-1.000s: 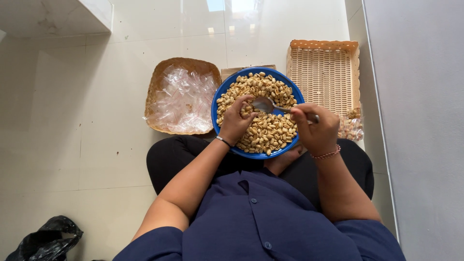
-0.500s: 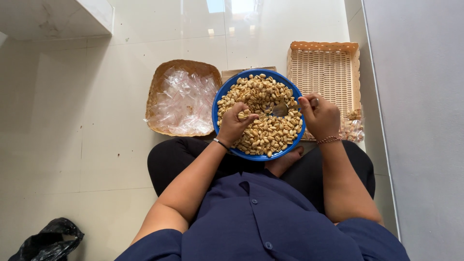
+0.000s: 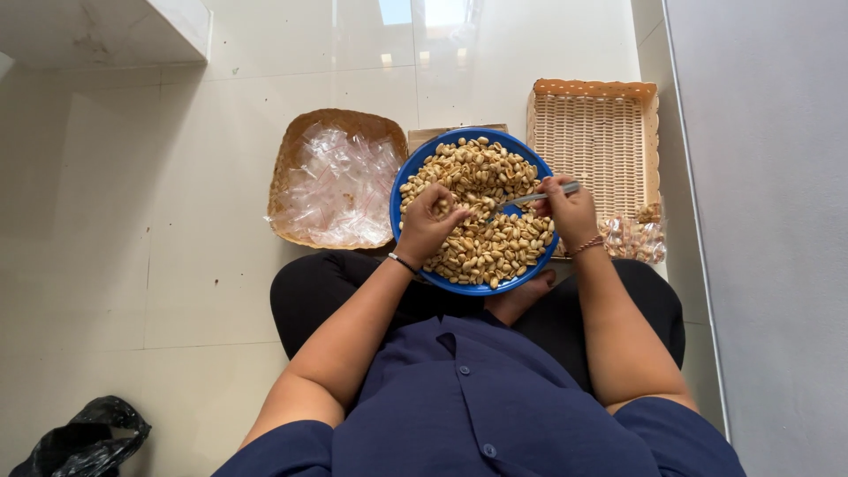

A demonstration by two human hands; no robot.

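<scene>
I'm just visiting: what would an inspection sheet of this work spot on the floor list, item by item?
Surface: pale glossy tiled floor; the person sits on it.
Job's things: blue bowl of peanuts on the lap; metal spoon over them.
Clutter: round woven tray of small clear bags; rectangular woven basket; filled packets beside it; black bag.
Hands: left hand rests on the peanuts, fingers curled; right hand holds the spoon.
Cables: nothing seen.
Surroundings: grey wall on the right, white ledge at upper left.
</scene>
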